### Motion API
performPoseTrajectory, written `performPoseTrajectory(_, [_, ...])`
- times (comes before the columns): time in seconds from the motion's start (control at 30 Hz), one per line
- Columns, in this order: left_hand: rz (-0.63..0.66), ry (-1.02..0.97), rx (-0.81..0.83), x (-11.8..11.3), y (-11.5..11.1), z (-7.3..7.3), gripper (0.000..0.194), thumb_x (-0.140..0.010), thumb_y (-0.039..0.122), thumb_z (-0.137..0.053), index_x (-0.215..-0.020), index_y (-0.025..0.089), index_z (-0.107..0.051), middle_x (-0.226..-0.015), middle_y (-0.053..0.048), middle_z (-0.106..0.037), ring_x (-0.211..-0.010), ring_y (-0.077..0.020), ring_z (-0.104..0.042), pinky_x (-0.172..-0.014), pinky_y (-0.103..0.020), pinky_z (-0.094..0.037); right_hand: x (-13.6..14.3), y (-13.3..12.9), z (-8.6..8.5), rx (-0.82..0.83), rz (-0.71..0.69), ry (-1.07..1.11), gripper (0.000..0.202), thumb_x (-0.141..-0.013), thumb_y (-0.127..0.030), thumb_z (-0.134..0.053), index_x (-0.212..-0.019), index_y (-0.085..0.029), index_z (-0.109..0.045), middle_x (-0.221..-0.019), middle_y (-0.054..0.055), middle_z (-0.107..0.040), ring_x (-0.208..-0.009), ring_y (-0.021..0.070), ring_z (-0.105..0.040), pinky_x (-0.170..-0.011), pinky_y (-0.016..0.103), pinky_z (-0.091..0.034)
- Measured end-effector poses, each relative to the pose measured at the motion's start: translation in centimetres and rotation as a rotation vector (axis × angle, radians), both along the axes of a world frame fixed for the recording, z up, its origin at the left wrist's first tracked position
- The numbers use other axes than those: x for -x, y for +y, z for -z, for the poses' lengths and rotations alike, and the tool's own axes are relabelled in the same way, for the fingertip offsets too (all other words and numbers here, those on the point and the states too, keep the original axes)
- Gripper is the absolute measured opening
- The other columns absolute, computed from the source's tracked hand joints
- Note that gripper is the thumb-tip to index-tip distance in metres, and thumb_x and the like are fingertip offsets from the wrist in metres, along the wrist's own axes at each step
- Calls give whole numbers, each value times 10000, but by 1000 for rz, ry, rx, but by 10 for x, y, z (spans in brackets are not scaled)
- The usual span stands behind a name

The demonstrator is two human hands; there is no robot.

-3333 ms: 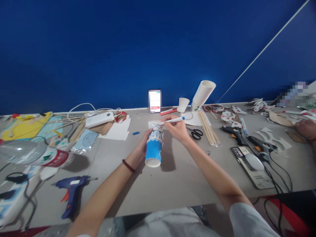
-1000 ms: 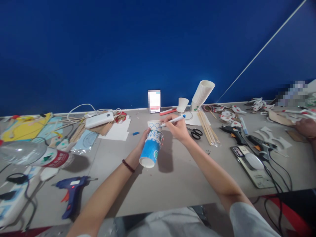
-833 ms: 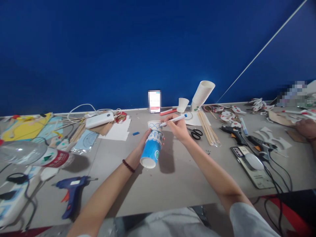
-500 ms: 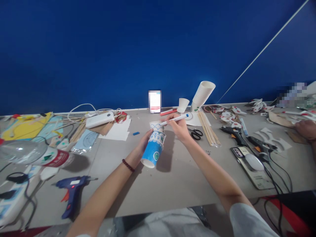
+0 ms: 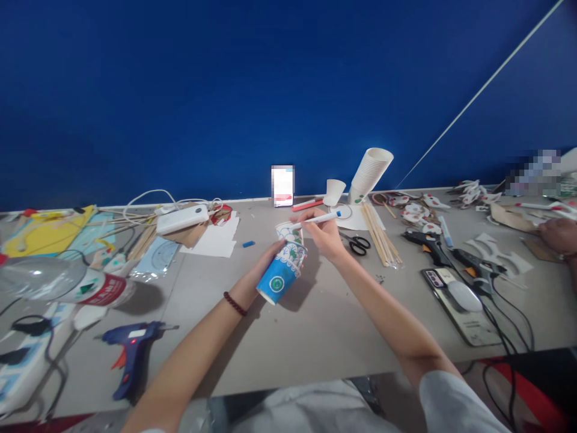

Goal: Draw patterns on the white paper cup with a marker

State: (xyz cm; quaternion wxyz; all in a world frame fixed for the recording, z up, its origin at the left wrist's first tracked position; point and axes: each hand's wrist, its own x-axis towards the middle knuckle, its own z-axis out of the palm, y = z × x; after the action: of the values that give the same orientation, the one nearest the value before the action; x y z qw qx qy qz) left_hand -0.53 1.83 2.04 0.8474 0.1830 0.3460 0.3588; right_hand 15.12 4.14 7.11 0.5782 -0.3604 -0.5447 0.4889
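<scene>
A blue and white patterned paper cup (image 5: pixel 279 276) with a round green mark is tilted in front of me, its upper white part covered in blue scallop lines. My left hand (image 5: pixel 265 264) is wrapped round its left side; some fingers are hidden behind it. Held in my right hand (image 5: pixel 322 231) is a white marker (image 5: pixel 327 218) with a blue end pointing right, its other end close to the cup's upper part. A small blue cap (image 5: pixel 249 243) lies on the table left of the cup.
Stacked white cups (image 5: pixel 372 174), black scissors (image 5: pixel 358 243) and wooden sticks (image 5: pixel 381 237) are behind on the right. A blue glue gun (image 5: pixel 133 349) and a bottle (image 5: pixel 67 282) lie left. A phone (image 5: pixel 464 307) lies right. Another person's hand (image 5: pixel 559 236) is at far right.
The cup has turned and tilted in my left hand, so the green mark now faces me more. My right hand and the marker have shifted slightly left.
</scene>
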Motion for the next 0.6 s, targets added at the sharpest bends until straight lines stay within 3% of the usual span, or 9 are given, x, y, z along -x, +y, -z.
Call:
performPoseTrajectory(0.2, [-47, 47, 34, 1, -1, -2, 469, -974, 380, -423, -1150, 32, -683, -925, -202, -764, -678, -249, -728, -625, -332, -565, -2, 0, 1, -28, 20, -73, 64, -741, -270, -646, -743, -212, -619, -783, 12, -664, -819, 204, -701, -736, 335, -530])
performPoseTrajectory(0.43, [-102, 26, 27, 1, 2, -5, 455, -967, 379, -420, -1117, 45, -691, -921, -191, -764, -697, -256, -732, -656, -348, -571, -1, -2, 0, -32, 74, -222, 67, -751, -255, -610, -768, -198, -641, -737, 4, -649, -659, 143, -598, -586, 275, -460])
performPoseTrajectory(0.6, [-95, 3, 22, 1, 1, -1, 435, -961, 387, -444, -1119, 58, -682, -934, -184, -765, -714, -253, -738, -653, -345, -581, -1, -4, 0, -37, 68, -267, 103, -754, -269, -604, -785, -190, -663, -765, 21, -676, -697, 155, -623, -588, 267, -486])
